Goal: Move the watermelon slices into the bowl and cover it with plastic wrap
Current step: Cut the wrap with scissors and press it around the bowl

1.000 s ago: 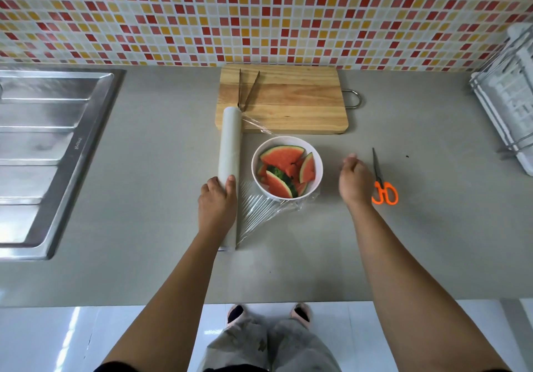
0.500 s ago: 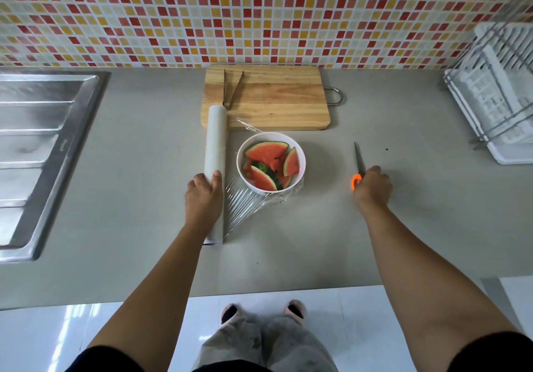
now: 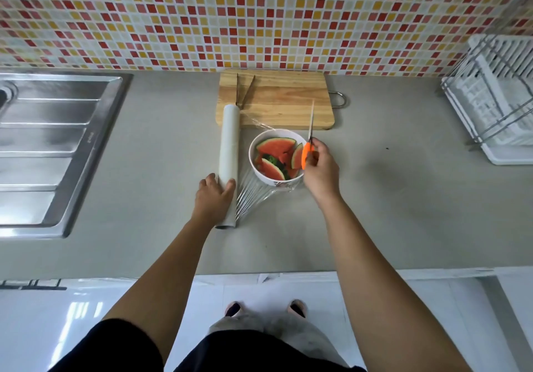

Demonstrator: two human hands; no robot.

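Watermelon slices (image 3: 275, 156) filled the bowl (image 3: 253, 149); left hand (image 3: 214, 198) clamped the wrap roll (image 3: 229, 146) taut, right hand (image 3: 318, 166) gripped scissors (image 3: 309, 137) for cutting.

Open grey counter (image 3: 389, 204) right of bowl (image 3: 277, 182) and along the near edge; roll of plastic wrap (image 3: 230, 152) with stretched film (image 3: 253, 197) closing off bowl's left; cutting board (image 3: 277, 103) with tongs (image 3: 245, 90) just behind; sink (image 3: 57, 152) far left; dish rack (image 3: 496, 97) far right.
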